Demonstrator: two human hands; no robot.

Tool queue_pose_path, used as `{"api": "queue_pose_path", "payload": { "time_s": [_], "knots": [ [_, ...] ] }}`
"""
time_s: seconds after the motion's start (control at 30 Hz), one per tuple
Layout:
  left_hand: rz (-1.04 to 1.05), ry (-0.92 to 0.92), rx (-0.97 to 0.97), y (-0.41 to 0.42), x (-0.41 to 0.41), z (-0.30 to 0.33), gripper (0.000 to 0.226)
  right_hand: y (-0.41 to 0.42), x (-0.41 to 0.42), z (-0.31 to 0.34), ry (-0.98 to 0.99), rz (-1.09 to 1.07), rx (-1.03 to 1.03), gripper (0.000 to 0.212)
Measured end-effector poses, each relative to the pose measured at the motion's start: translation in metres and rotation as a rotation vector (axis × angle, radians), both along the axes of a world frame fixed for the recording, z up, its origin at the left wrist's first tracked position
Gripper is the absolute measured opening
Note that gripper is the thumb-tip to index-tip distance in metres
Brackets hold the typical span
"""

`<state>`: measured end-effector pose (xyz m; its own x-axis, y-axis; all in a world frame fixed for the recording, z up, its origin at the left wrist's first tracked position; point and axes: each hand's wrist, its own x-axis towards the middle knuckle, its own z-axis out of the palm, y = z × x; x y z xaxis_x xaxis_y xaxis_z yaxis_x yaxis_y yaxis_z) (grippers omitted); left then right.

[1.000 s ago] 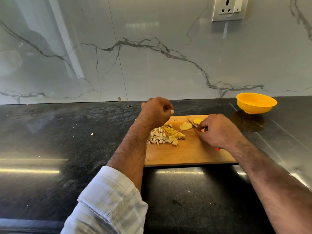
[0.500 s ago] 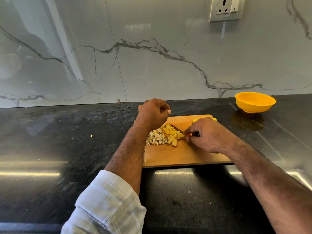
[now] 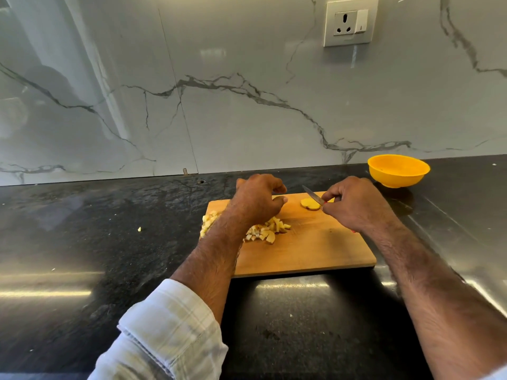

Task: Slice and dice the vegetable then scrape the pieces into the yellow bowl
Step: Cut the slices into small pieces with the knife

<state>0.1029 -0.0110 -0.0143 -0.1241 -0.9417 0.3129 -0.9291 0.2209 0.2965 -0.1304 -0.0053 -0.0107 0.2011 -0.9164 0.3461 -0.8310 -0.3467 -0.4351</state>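
Head view shows the wooden cutting board (image 3: pixel 301 250) on the dark table (image 3: pixel 96 242), and the relation that counts is between the knife and the last uncut slices. The right hand (image 3: pixel 356 207) has its fingers curled tight round the red handle of a small knife (image 3: pixel 312 194), whose blade runs up and to the left from the hand, its tip raised over the far edge of the board. The potato slices (image 3: pixel 310 203) lie flat just under and beside the blade, immediately left of the right hand, so that hand is clearly the nearer one; whether the edge touches them cannot be told. Another bit of yellow shows behind the right fingers, mostly hidden. The left hand (image 3: pixel 258 200) hovers left of the slices with its fingers loosely curled, and nothing can be seen held in them; a pale patch by its thumb may be a nail or a scrap of potato. Nearer the person, partly under the left forearm, sits the heap of diced potato (image 3: pixel 263 231). The yellow bowl (image 3: pixel 399 171) stands on the table beyond the board's far right corner, well apart from the dice and seemingly without pieces in it. By my judgement the dicing is nearly done: the left hand has to steady the slices, reaching right, before the blade comes down across them.
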Motion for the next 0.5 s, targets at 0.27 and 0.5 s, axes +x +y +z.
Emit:
{"api": "queue_pose_path", "payload": {
  "time_s": [0.27, 0.5],
  "knots": [
    [-0.083, -0.117, 0.286, -0.028, -0.056, 0.0, 0.048, -0.002, -0.004, 0.003, -0.047, -0.12, -0.039, 0.02],
    [-0.151, -0.175, 0.362, -0.047, -0.058, 0.003, 0.035, 0.0, -0.005, 0.005, -0.076, -0.149, -0.061, 0.02]
  ]
}}
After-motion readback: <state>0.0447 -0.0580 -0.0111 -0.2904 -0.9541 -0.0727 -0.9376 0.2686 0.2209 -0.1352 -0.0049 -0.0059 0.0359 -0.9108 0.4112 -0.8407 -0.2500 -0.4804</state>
